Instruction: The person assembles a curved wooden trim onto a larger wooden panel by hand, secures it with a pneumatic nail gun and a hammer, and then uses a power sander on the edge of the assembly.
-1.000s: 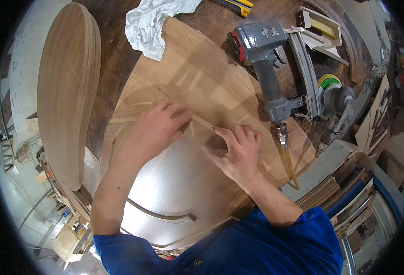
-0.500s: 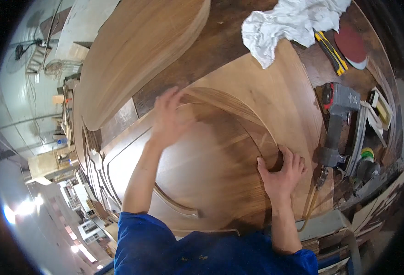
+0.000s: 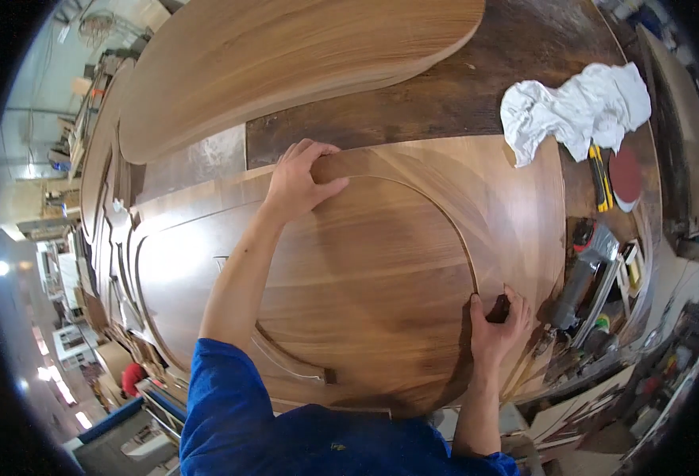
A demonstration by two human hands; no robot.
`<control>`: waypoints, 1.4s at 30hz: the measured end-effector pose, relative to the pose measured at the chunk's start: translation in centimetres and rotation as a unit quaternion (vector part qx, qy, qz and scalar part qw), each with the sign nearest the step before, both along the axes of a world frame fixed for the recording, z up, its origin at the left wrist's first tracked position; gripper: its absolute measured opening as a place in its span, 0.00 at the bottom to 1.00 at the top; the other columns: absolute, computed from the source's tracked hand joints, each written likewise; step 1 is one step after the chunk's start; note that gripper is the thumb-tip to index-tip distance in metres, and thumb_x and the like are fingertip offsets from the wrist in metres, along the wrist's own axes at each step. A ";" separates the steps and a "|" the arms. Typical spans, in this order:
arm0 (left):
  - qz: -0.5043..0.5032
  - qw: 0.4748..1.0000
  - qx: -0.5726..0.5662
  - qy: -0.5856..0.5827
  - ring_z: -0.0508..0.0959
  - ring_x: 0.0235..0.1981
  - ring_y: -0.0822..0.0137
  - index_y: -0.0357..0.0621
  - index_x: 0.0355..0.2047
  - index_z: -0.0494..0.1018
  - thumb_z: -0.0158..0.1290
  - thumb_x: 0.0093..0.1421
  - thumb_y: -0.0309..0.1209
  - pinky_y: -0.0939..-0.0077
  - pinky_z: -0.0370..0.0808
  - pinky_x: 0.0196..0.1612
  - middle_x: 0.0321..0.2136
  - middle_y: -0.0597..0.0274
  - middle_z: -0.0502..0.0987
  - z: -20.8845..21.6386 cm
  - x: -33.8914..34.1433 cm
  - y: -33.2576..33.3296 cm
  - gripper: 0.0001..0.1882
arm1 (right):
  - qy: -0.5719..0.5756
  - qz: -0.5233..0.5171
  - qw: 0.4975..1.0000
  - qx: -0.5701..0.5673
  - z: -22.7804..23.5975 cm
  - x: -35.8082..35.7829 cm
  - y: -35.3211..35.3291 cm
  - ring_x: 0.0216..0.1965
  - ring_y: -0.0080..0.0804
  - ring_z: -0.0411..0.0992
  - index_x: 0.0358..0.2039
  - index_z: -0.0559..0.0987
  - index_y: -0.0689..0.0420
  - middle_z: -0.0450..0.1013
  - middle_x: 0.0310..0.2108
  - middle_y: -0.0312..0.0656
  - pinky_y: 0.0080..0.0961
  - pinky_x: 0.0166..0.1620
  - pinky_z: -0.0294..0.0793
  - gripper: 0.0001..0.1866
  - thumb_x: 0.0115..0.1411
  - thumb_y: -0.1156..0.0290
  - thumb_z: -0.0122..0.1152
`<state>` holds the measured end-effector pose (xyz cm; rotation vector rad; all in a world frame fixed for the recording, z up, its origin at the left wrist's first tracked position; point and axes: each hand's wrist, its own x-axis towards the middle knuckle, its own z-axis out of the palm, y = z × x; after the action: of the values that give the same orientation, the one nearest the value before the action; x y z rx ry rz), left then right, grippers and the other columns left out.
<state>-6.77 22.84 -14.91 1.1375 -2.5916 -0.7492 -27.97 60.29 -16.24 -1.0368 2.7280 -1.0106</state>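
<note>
One curve, worked from two places: left hand (image 3: 294,186) at its top, right hand (image 3: 498,329) down its right side. Thin edging (image 3: 463,241) follows the curved inner cut of the wooden panel (image 3: 516,214), which lies over a broad wooden surface (image 3: 381,293).

Left: thumb and fingers well apart, spanning the panel's narrow band, thumb toward the curve. Right: wide as well, thumb at the edging, fingertips on the panel's face. Nothing seen pinched in either; how hard they press, cannot tell.

Handling, my judgement: thumbs best push outward, square to the cut, pressure even, so the edging sits tight and does not spring up mid-span. Short slides along the bend look safer than one hard shove; something that thin could kink.

Loose curved strip (image 3: 286,361) near the left forearm; worth minding that elbow. Nail gun (image 3: 579,278) beyond the right hand.
</note>
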 end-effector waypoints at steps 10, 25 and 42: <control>-0.017 0.999 -0.014 0.046 0.78 0.51 0.53 0.46 0.49 0.79 0.69 0.55 0.39 0.59 0.77 0.56 0.46 0.60 0.80 -0.2 1.3 -0.6 0.23 | 0.028 0.000 0.999 0.045 -0.6 0.4 0.5 0.48 0.47 0.72 0.49 0.78 0.59 0.74 0.45 0.45 0.41 0.54 0.71 0.26 0.51 0.73 0.81; -0.056 0.996 -0.024 0.060 0.79 0.52 0.54 0.46 0.48 0.79 0.69 0.54 0.39 0.59 0.78 0.58 0.47 0.61 0.80 -0.4 1.3 -1.3 0.23 | 0.009 -0.001 0.999 0.039 -1.0 0.7 1.4 0.51 0.54 0.72 0.51 0.75 0.57 0.75 0.47 0.50 0.49 0.55 0.71 0.31 0.49 0.72 0.83; -0.020 1.000 0.010 -0.006 0.78 0.53 0.50 0.41 0.51 0.77 0.69 0.51 0.31 0.61 0.76 0.57 0.49 0.54 0.77 -0.5 0.3 -0.7 0.26 | -0.013 0.021 0.996 0.088 1.0 -0.9 -0.2 0.50 0.52 0.73 0.48 0.76 0.54 0.77 0.47 0.47 0.45 0.53 0.72 0.32 0.43 0.65 0.84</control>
<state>-6.49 22.10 -15.45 1.1022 -2.6311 -0.7820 -28.89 60.05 -15.20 -1.0403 2.7026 -0.7549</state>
